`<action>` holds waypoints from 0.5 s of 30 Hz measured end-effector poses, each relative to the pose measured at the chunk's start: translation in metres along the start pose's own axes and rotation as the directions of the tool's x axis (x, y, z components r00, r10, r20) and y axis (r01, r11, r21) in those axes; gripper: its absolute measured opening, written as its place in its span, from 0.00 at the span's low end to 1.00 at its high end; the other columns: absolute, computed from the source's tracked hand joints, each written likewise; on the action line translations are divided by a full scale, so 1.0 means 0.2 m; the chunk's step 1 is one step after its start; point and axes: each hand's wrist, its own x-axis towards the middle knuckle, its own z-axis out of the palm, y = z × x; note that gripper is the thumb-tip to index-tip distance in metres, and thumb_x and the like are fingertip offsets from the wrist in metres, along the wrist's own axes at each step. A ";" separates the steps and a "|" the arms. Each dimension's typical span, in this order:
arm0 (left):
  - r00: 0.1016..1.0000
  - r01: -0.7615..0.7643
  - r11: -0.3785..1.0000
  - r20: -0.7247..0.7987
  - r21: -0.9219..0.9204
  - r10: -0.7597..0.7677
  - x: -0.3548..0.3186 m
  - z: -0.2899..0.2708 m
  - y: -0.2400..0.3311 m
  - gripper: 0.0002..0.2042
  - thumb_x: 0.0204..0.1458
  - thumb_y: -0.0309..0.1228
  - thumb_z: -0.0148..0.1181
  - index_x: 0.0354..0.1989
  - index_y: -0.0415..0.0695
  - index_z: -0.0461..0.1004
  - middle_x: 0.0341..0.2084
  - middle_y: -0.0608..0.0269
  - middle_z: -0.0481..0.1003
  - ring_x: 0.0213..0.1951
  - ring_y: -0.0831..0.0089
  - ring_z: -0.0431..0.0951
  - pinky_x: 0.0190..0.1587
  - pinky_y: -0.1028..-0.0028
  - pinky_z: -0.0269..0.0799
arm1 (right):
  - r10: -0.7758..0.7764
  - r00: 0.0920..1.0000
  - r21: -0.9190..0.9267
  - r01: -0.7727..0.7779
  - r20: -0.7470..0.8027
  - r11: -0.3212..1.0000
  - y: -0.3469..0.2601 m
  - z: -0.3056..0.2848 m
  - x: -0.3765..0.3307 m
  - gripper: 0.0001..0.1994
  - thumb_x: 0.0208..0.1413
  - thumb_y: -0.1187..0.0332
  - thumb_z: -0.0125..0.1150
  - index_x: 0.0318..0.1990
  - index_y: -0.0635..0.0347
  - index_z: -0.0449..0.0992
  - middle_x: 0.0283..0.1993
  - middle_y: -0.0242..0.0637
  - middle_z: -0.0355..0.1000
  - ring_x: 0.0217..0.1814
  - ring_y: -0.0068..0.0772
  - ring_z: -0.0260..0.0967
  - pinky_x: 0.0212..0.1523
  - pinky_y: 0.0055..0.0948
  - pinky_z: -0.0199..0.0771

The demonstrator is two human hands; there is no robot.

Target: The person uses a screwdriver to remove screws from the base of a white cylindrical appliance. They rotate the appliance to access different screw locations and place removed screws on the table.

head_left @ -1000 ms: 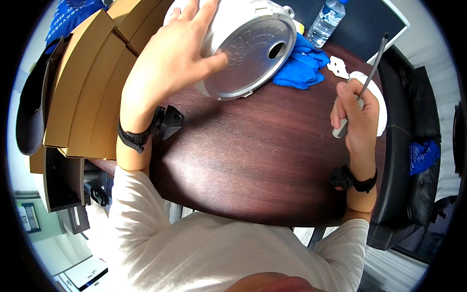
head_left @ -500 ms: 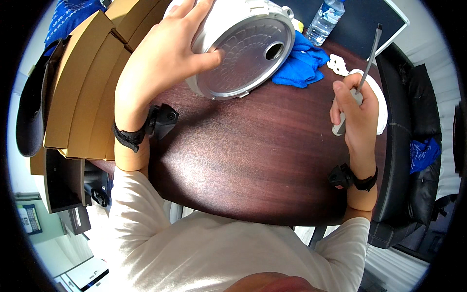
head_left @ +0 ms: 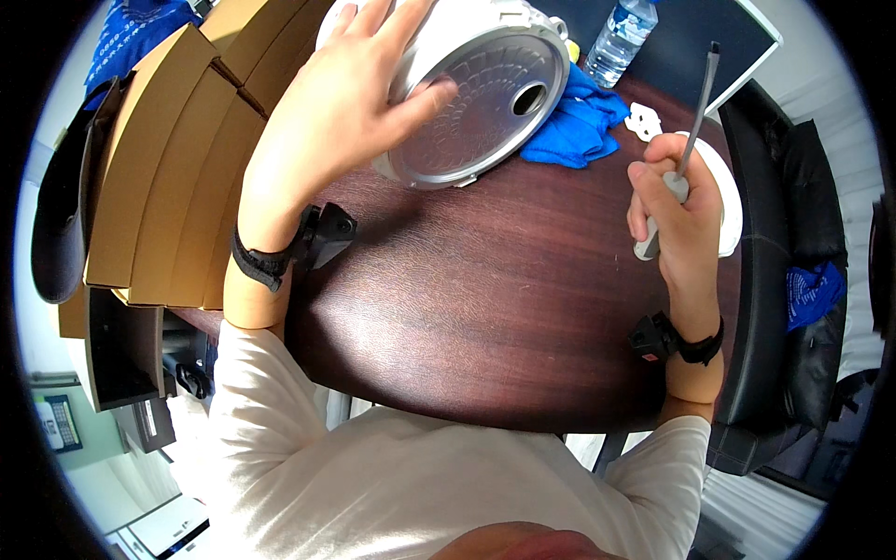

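A white rice cooker (head_left: 467, 26) leans at the far middle of the table, its silver inner lid (head_left: 467, 131) facing me. That lid has a round hole at its right side. My left hand (head_left: 341, 117) lies over the cooker's left side with fingers spread and the thumb, slightly blurred, stretched across the silver lid's edge. In my right hand (head_left: 686, 210) is a flat-tipped screwdriver (head_left: 700, 112), its grey handle in the closed fingers and its shaft pointing up and away. Beneath that hand sits a round white part (head_left: 731, 196), partly hidden.
Behind the cooker's right side lie a blue cloth (head_left: 574, 126) and a small white bracket (head_left: 642, 121). A water bottle (head_left: 621, 42) stands beyond them, beside a dark panel with a white edge (head_left: 695, 37). Cardboard boxes (head_left: 154, 168) border the left; a black sofa (head_left: 761, 308) borders the right.
My left hand has shifted right across the cooker, its thumb further over the silver lid. The cooker has turned slightly. My right hand and the screwdriver have moved a little left.
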 end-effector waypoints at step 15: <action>0.998 -0.069 0.991 0.020 0.117 0.068 0.00 -0.06 0.00 0.31 0.52 0.42 0.59 0.65 0.50 0.60 0.61 0.44 0.62 0.56 0.46 0.71 0.57 0.58 0.68 | -0.025 1.000 -0.018 0.025 -0.007 1.000 -0.01 -0.07 0.00 0.09 0.56 0.77 0.57 0.43 0.62 0.68 0.22 0.27 0.66 0.14 0.13 0.60 0.13 0.14 0.53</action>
